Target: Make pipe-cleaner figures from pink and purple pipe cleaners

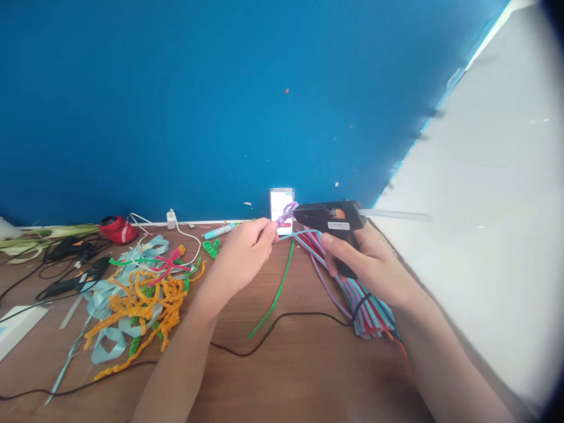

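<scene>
In my right hand (359,258) is a black hot glue gun (324,214), a clear glue stick (396,215) poking out of its back. Its nozzle points left and meets, or nearly meets, a looped purple pipe cleaner (287,212). My left hand (247,249) pinches that purple piece between thumb and fingers. A thin light-blue strand runs between the two hands; which one holds it I cannot tell. Under my right hand lies a bundle of pipe cleaners (370,314) in purple, blue and red. One green pipe cleaner (282,285) rests on the table between my arms.
A phone (282,197) leans on the blue wall behind my hands. The gun's black cord (304,314) crosses the table. Left are a heap of orange pipe cleaners (145,299) with blue ribbon (110,346), a red roll (118,230), a white charger (171,219) and a turquoise marker (219,231).
</scene>
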`<state>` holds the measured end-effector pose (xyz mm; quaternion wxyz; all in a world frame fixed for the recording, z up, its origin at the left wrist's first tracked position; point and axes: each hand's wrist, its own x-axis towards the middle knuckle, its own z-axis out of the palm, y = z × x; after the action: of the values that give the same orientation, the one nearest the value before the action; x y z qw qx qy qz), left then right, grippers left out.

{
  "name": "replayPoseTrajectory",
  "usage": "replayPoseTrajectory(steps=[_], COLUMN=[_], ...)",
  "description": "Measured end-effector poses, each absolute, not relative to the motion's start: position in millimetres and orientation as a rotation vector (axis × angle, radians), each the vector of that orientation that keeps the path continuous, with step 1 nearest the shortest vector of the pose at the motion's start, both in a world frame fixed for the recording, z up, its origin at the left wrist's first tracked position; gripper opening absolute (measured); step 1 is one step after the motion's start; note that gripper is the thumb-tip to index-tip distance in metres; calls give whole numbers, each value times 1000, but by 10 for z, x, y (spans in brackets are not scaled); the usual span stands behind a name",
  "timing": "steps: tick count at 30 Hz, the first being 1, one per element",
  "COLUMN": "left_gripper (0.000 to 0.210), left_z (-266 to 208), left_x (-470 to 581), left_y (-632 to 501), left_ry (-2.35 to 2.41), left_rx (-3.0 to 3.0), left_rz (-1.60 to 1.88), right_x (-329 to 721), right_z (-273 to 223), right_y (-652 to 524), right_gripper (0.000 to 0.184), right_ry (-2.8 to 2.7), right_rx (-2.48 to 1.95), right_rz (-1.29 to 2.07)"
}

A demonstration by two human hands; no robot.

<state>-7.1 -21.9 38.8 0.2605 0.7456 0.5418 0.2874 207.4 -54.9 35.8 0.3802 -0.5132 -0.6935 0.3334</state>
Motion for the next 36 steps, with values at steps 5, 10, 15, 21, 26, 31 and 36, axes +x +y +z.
replayPoseTrajectory(steps=[5,10,15,21,26,31,36], left_gripper=[39,39,39,41,42,41,41], left_z=[348,343,346,340,310,286,287], left_x=[-86,-89,-72,-51,-48,-70,-72], left_y=[-201,-191,-189,-181,-177,-175,-180], left_ry=[1431,1435,1475,1497,1379,1349,1333], left_rx=[2006,2005,2026,2040,1993,1934,1930], left_rz=[820,847,868,875,869,882,876], right_x=[2071,2073,2064,2047,2056,2060,2049], right_z=[345,349,347,343,351,330,317], right_y=[-548,-549,-563,-563,-546,-529,-516], right_gripper=[49,47,45,45,49,49,42], right_ry=[-1747,-1737,-1740,-1762,-1799,-1784,-1743], right_rx=[-1308,-1298,-1282,-1267,-1264,-1290,-1214], right_rz=[872,869,855,838,860,854,817])
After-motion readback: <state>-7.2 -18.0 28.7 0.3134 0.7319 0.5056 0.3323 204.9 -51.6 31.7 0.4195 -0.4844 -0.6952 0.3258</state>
